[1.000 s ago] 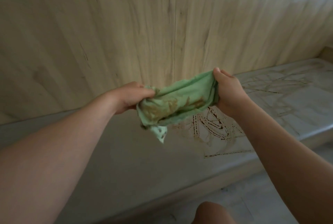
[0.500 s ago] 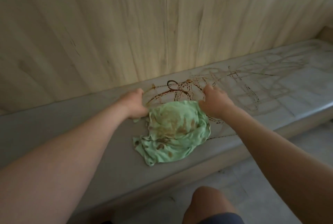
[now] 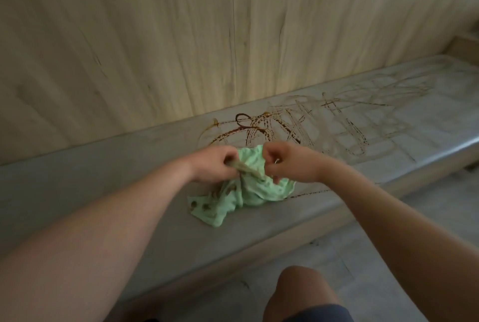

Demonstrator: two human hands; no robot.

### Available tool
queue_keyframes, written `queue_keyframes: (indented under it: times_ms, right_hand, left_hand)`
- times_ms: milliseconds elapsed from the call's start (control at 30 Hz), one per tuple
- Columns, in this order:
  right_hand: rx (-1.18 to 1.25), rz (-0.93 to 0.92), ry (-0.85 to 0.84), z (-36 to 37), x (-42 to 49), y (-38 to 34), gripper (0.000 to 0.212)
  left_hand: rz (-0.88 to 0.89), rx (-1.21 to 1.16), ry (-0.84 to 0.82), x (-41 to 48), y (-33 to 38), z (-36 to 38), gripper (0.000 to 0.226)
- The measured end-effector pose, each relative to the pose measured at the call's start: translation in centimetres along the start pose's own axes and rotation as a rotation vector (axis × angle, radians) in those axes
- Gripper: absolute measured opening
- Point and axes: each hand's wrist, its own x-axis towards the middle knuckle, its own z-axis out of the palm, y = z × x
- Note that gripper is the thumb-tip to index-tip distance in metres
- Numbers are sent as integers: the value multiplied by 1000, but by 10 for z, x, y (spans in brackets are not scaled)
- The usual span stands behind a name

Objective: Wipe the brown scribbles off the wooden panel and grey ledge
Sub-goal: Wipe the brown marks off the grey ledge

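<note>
Cloth [image 3: 248,192], crumpled green, brown-stained, pinched by left hand [image 3: 215,166] and right hand [image 3: 290,163] on smooth grey ledge [image 3: 103,166].

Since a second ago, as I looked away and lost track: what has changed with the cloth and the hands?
The cloth came down from the air, where both hands held it stretched, onto the ledge. The left hand and right hand have moved close together and now pinch its upper folds, bunching it. The scribbles stay unwiped; the panel looks the same.
</note>
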Motion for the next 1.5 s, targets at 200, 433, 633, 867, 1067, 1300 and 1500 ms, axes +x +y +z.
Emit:
queue_keyframes:
  times_ms: [200, 433, 633, 867, 1067, 1300, 1500]
  right_hand:
    - [-39, -40, 50, 7, 5, -21, 16]
    - [301, -90, 189, -23, 5, -46, 35]
    - [657, -64, 363, -38, 1, -62, 25]
    - [706, -62, 222, -60, -10, -50, 12]
    - [349, 90, 337, -63, 11, -19, 15]
    - [-205, 151, -146, -26, -3, 20, 9]
    - [-275, 302, 286, 48, -5, -6, 39]
  left_hand:
    - [-125, -691, 56, -26, 34, -61, 6]
    - [-68, -970, 26, -45, 49, -110, 34]
    - [-171, -860, 45, -49, 46, -114, 53]
    - [-210, -970, -247, -57, 34, -107, 36]
    - [-262, -753, 37, -18, 18, -84, 13]
    - [-237, -221, -246, -14, 5, -27, 28]
    - [-389, -233, -198, -26, -7, -27, 37]
